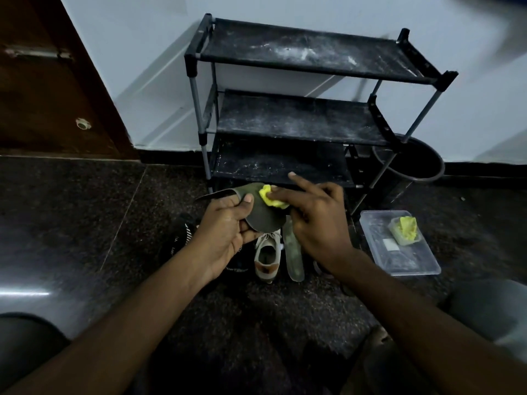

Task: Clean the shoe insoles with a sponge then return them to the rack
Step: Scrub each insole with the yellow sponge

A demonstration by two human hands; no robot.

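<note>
Insole (265,218) slants, curled end pointing left.

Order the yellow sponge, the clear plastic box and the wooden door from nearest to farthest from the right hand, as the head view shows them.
1. The yellow sponge, held in the fingers of the right hand.
2. The clear plastic box, on the floor at right.
3. The wooden door, far left.

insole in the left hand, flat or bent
Bent. The left hand grips the insole, whose far end curls over leftward, while the right hand holds the yellow sponge against it.
</note>
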